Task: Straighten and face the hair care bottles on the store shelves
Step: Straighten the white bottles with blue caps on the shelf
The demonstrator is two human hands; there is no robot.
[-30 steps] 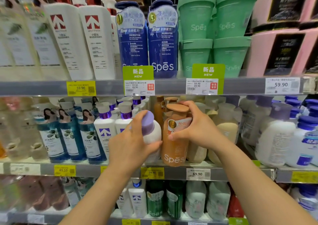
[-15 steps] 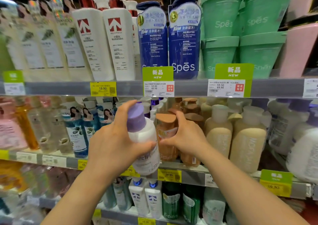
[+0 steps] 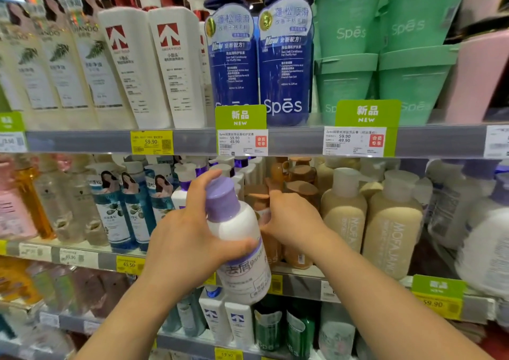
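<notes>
Bottle with lavender cap (image 3: pixel 237 238), white-bodied, now lifted clear of the middle shelf (image 3: pixel 300 274) and tilted toward the camera at frame centre; one second earlier it stood upright among its neighbours. Left hand (image 3: pixel 190 246) grasps it, thumb across the front label, fingers wrapped behind the cap. Right hand (image 3: pixel 292 222), previously clasped round the amber Spēs bottle (image 3: pixel 272 252), now reaches deeper, its fingers curled against that bottle, which is largely hidden behind the lifted one; whether they actually grip it cannot be told. View has also shifted leftward. Beige bottles (image 3: pixel 391 230) stand just right of the right hand; blue-labelled bottles (image 3: pixel 132 216) stand left of the left hand. Upper shelf holds two blue Spēs bottles (image 3: pixel 259 56) at top centre, white bottles with red arrows (image 3: pixel 154 64) to their left and green tubs (image 3: pixel 385 42) at upper right.
</notes>
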